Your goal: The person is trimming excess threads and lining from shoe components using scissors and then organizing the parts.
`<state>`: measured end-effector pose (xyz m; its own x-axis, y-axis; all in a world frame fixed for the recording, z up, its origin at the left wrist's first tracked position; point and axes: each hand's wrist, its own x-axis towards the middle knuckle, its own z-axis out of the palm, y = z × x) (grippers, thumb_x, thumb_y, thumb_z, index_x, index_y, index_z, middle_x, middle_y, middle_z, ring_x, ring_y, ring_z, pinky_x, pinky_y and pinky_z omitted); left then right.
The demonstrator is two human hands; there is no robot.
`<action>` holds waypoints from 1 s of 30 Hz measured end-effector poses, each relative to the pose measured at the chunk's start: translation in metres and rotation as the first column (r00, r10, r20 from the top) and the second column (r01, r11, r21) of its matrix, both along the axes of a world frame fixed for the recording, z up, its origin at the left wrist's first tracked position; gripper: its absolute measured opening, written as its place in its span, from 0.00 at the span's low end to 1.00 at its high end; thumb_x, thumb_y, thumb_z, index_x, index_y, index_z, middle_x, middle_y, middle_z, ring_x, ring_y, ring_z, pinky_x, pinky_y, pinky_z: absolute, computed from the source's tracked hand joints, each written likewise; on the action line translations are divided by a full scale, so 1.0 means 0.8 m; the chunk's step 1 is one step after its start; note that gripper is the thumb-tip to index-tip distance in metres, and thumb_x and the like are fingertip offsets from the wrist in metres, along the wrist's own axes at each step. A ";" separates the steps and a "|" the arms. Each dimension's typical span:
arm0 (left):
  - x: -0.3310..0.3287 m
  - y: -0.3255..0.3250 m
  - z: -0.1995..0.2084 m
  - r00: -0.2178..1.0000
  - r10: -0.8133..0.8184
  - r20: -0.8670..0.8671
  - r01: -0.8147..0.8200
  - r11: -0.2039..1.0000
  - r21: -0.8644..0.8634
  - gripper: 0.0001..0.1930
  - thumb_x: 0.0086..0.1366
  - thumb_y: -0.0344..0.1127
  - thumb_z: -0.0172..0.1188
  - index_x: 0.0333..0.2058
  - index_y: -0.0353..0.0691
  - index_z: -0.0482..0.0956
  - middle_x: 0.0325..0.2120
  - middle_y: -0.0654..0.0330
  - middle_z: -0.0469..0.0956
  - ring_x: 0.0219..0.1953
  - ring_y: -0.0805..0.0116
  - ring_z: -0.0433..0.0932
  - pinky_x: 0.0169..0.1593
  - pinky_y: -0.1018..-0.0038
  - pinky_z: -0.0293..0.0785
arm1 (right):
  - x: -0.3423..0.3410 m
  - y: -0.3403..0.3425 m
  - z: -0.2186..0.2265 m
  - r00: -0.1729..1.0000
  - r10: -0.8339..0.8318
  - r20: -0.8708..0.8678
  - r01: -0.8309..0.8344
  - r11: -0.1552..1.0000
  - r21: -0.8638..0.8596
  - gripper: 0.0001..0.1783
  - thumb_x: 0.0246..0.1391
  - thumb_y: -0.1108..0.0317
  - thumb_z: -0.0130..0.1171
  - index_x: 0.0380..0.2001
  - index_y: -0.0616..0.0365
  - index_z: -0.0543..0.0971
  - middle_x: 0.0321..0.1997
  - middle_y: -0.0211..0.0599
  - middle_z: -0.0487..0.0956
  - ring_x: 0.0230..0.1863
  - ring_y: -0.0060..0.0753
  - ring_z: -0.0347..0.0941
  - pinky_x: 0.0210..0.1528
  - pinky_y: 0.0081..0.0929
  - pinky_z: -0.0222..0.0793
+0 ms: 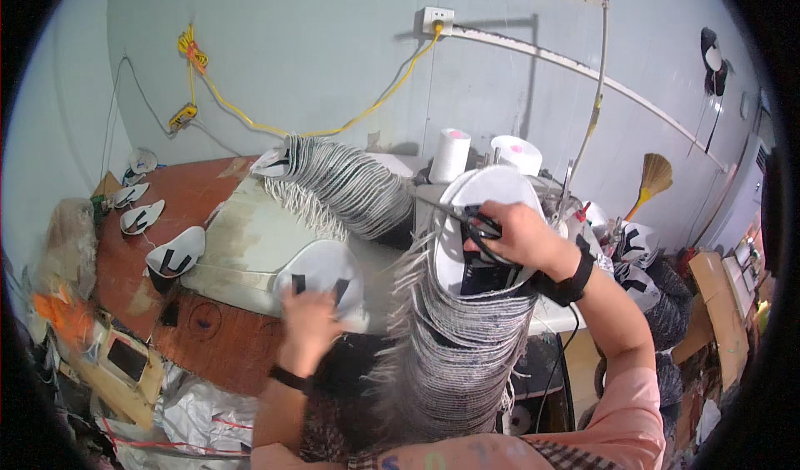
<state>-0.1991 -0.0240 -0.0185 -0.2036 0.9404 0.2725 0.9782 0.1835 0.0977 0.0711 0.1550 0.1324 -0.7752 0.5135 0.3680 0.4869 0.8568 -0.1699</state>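
Note:
My right hand [521, 238] is closed round a pair of black-handled scissors [481, 235], blades pointing left. It is over the top of a tall stack of white oval fabric pads [462, 353] with fringed edges, which leans up in front of me. My left hand [308, 328], slightly blurred, grips the near edge of a single white fabric pad [321, 268] with black strips. Left of it, a thread links several similar pads, among them a white pad with a black U-shaped strip [177, 253].
A curved row of stacked pads [350, 182] lies at the back of the table [225, 345]. White thread cones [450, 155] stand behind the tall stack. A yellow cord [333, 131] hangs on the wall. Dark bundles [667, 303] and cardboard [718, 312] are at the right.

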 end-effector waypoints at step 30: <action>-0.038 -0.100 -0.024 0.975 0.001 0.223 0.024 0.994 -0.109 0.21 0.47 0.48 0.65 0.33 0.35 0.78 0.28 0.46 0.77 0.36 0.47 0.76 0.39 0.60 0.70 | 0.005 -0.013 0.020 0.991 0.110 -0.069 -0.107 0.993 0.047 0.24 0.37 0.56 0.65 0.35 0.59 0.74 0.30 0.49 0.76 0.32 0.53 0.74 0.35 0.40 0.70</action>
<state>-0.2294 -0.1043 -0.0378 -0.2367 0.9646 0.1162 0.9363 0.1945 0.2926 0.0752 0.1444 0.1482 -0.7963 0.4104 0.4444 0.3785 0.9111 -0.1632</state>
